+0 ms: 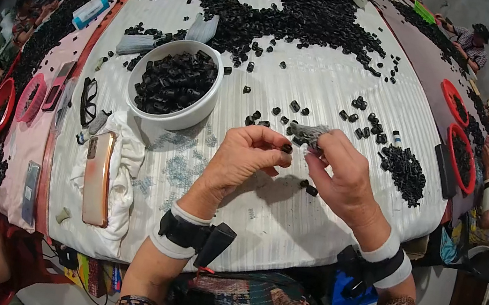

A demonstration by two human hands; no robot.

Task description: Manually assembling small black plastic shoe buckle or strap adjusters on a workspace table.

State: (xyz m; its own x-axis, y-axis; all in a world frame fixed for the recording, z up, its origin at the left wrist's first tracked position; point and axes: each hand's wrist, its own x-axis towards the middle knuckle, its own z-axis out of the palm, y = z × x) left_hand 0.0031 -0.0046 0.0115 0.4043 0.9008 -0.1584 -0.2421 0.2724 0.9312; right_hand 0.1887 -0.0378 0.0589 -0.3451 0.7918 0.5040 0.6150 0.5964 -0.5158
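Above the white-covered table, my left hand (242,160) pinches a small black cylindrical part (286,148) between thumb and fingertips. Close beside it, my right hand (344,175) is closed, with a crumpled grey piece (310,134) that looks like cloth at its fingertips. The two hands are a short gap apart. A pair of black parts (311,190) lies on the table just below them, and several more (294,106) are scattered beyond. To the left stands a white bowl (166,119) filled with black parts (177,82). Small clear springs or coils (180,171) are strewn left of my left hand.
A large heap of black parts (236,6) covers the far table. Right of my hands is a pile of thin black pieces (406,173). A phone (98,180) on white cloth (118,222) and eyeglasses (88,102) lie at left. Other people work at both side tables.
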